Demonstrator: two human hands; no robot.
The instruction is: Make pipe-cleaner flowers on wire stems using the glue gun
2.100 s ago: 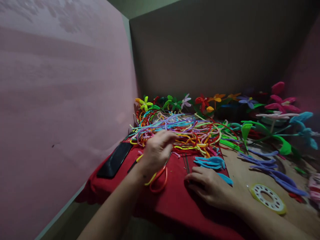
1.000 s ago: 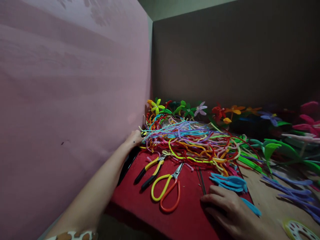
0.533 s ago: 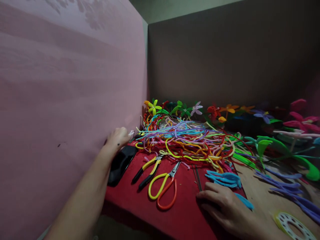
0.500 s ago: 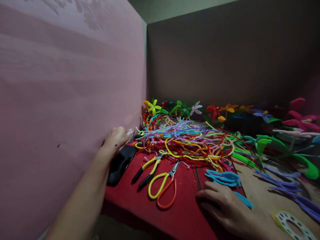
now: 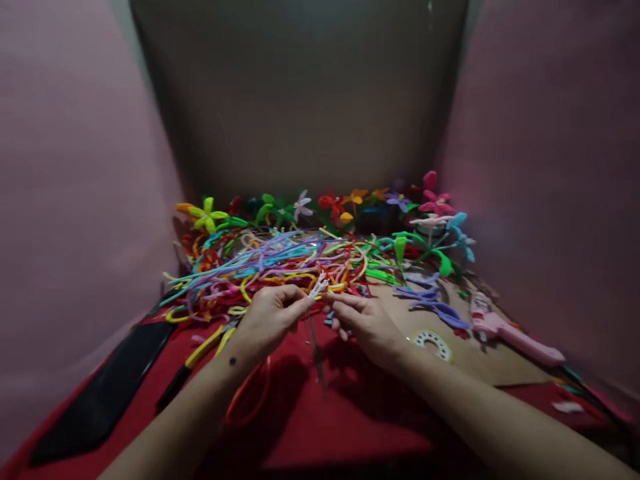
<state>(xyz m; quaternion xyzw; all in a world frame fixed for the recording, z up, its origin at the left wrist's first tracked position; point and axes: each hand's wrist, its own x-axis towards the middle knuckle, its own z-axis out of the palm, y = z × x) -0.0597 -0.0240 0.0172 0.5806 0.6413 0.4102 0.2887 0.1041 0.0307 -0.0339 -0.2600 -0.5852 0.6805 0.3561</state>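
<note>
The left hand [image 5: 267, 317] is pinched closed, and a small white bundle [image 5: 318, 285] is held at its fingertips, in front of a tangle of coloured fuzzy stems [image 5: 280, 259]. The right hand [image 5: 367, 327] is held just beside it, fingers partly curled; whether anything is gripped there cannot be told. Along the back, fuzzy flowers [image 5: 437, 203] appear already formed; purple loops [image 5: 445, 313] look shaped but unjoined, and the tangle seems left unworked. The table is covered by red cloth [image 5: 345, 433] and brown board [image 5: 485, 370], enclosed by dim pink walls [image 5: 65, 167].
</note>
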